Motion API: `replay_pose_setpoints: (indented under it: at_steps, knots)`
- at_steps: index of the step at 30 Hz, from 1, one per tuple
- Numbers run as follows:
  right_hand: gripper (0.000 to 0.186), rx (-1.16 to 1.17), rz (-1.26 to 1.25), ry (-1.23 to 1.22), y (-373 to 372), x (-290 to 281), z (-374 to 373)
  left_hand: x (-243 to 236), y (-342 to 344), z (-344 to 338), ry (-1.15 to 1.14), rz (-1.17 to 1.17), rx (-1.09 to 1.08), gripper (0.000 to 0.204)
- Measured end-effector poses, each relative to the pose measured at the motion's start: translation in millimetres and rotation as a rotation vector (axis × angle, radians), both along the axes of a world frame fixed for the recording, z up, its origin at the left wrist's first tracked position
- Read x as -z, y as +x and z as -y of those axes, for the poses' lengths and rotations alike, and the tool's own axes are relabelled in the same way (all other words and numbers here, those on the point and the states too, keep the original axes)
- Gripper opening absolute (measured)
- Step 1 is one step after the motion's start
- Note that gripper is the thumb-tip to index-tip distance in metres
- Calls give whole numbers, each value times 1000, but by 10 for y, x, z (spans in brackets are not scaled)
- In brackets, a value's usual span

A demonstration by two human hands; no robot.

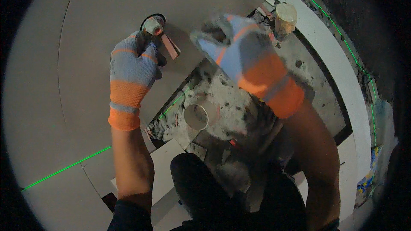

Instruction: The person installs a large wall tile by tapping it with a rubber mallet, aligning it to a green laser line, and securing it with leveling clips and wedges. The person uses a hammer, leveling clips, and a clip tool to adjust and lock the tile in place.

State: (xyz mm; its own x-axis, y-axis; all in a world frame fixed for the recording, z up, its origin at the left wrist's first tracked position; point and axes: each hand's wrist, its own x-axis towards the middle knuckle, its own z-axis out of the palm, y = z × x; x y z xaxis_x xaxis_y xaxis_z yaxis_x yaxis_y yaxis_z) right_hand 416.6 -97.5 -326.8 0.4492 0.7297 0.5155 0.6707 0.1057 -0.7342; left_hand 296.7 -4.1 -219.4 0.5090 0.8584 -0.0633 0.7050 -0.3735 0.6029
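Note:
My left hand, in a grey and orange knit glove, is closed at the near side of a round dark-edged hole in the large grey tile. Its fingers pinch against a small whitish cylinder with a pinkish end. From beside it a pair of thin pinkish strips sticks out to the right. My right hand, gloved alike, is raised to the right of the hole and smeared by motion. Its fingers look curled, and I cannot make out anything in them.
A whitish pipe ring stands on the rough, mortar-spattered floor between my arms. Beyond my right hand is a dirty pale cup-like piece. A curved white edging runs along the right. Green laser lines cross the surfaces.

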Motion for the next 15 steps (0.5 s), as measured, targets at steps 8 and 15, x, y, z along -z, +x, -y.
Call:
replay_pose_setpoints:
  at_steps: [8, 15]
  knots:
    - [51, -89, 294, -559, -24, 256, 518, 9, 22, 22, 11, 14, -23, 13]
    - [47, -51, -445, -666, 46, 262, 734, 83, 9, 32, 24, 97, -20, 12]
